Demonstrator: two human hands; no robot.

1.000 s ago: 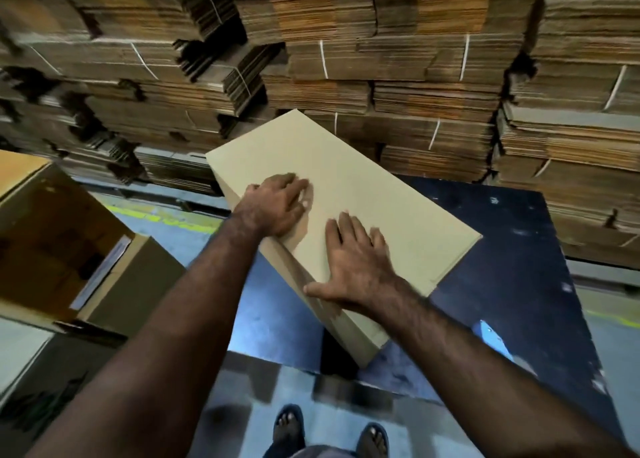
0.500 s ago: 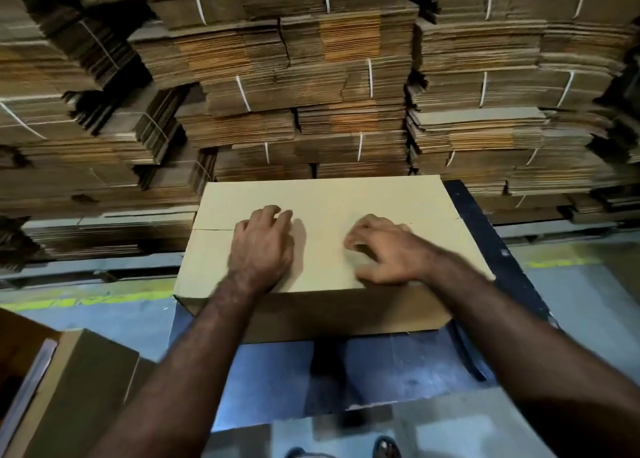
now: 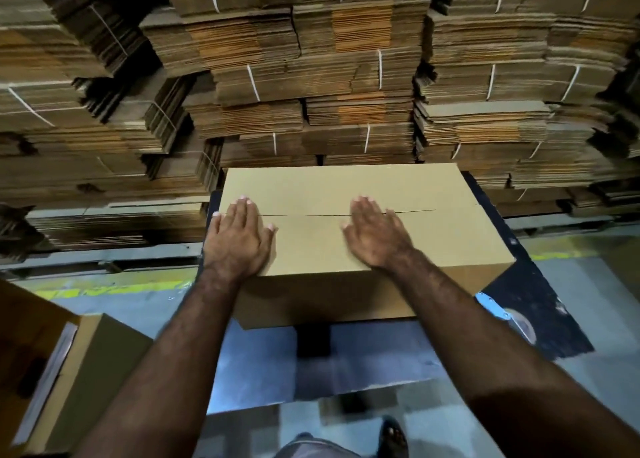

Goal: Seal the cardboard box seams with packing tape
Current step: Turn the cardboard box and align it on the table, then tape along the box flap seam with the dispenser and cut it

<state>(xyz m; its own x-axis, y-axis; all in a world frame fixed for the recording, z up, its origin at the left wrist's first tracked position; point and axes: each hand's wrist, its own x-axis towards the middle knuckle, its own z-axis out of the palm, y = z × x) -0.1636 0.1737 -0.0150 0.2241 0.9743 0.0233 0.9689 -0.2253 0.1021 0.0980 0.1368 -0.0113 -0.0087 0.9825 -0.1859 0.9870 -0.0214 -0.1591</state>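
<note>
My left hand (image 3: pixel 239 236) and right hand (image 3: pixel 375 234) press flat, fingers apart, holding nothing, on the box (image 3: pixel 433 243) at twelve o'clock on the worktop (image 3: pixel 263 364). No tape visible; if I let go, the seam (image 3: pixel 311 214) may spring open.

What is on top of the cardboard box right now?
Both hands lie flat on the cardboard box: left hand and right hand, each across the untaped centre seam. No tape shows. The seam under the palms is covered.
</note>
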